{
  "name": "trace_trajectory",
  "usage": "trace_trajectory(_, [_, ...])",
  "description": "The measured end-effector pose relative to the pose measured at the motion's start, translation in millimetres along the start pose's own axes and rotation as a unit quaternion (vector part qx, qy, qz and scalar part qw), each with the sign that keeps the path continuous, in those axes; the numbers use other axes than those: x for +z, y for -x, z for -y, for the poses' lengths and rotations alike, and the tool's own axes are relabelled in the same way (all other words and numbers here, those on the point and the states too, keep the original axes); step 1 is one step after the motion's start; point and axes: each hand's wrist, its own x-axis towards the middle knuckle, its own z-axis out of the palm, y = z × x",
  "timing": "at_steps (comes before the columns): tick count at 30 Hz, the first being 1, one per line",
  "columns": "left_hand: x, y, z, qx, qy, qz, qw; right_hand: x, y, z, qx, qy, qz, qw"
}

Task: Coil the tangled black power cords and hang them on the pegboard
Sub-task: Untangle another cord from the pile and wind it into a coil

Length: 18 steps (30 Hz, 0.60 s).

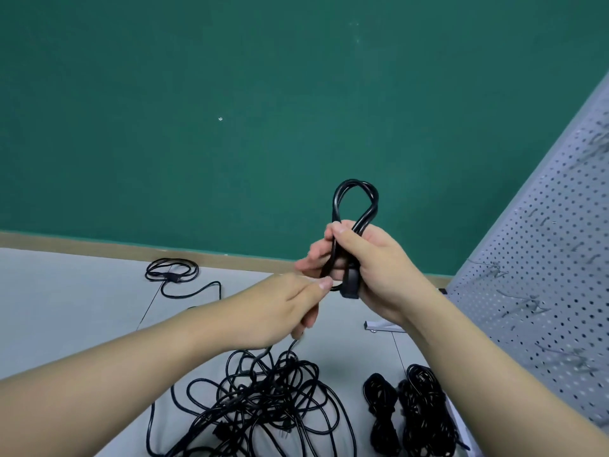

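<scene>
Right hand [372, 268] grips the coiled cord [354, 206] at centre, left hand [290, 305] fingers pinch its trailing strand toward the tangle [260, 397] at 6 o'clock; judged risk: strand snags, loops slip loose.

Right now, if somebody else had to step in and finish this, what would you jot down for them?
Right hand: grips a partly coiled cord, its loop standing up above the fist and the plug end at the bottom.
Left hand: pinches the same cord's loose run, which trails down to the tangled pile on the floor.
Two finished bundles lie on the floor to the right, by the pegboard.
One more cord lies loose near the wall.
No cord shows on the pegboard hooks.
Left: finish this coil, untangle and coil the rest, hang them all.
</scene>
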Motion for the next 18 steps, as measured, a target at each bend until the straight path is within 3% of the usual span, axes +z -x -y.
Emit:
trace_trajectory(5, [-3.5, 5.3, 27.1, -0.056, -0.100, 0.131, 0.985, -16.8, -6.8, 11.3, -0.021, -0.148, -0.072, 0.986])
trace_trajectory(7, [-19.3, 6.1, 30.9, -0.062, -0.128, 0.141, 0.980, -24.5, -9.9, 12.3, -0.011, -0.183, -0.097, 0.978])
trace_trajectory(9, [-45.3, 5.5, 28.8, -0.042, -0.173, 0.106, 0.978, -32.0, -13.4, 13.1, -0.008, -0.198, -0.118, 0.973])
trace_trajectory(14, [-108.0, 9.5, 23.7, 0.035, -0.237, -0.102, 0.965, -43.6, -19.5, 15.6, -0.034, -0.182, -0.156, 0.970])
trace_trajectory(18, [-108.4, 17.1, 10.8, 0.057, -0.235, -0.095, 0.966, -38.2, -23.2, 7.9, -0.016, -0.114, -0.162, 0.980])
